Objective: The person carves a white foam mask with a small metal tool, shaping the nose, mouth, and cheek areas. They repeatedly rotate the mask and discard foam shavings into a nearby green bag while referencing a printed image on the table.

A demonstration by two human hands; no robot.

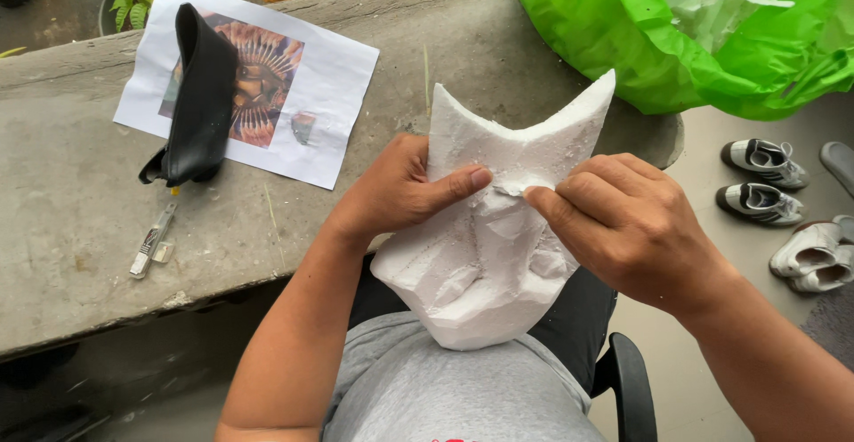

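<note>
Right hand (627, 224) has its fingers pinched shut on a little flap of foam near the middle of the foam mask (489, 229). Left hand (400, 188) is wrapped around the mask's left edge, thumb across the front, tip nearly meeting the right fingertips. The mask's long axis runs from the lap up toward the concrete bench (71, 211). Further left of the fingers: a craft knife (153, 242), black rubber strip (197, 95), printed picture (329, 86).

Foam mask (485, 255): my left hand (396, 191) covers its left edge; my fingers behind it are unseen.
Printed picture (267, 77): partly under the black rubber strip (200, 95).
Green bag (703, 33): cut by top and right edges.
Grey slipper (841, 162): cut by right edge.
</note>
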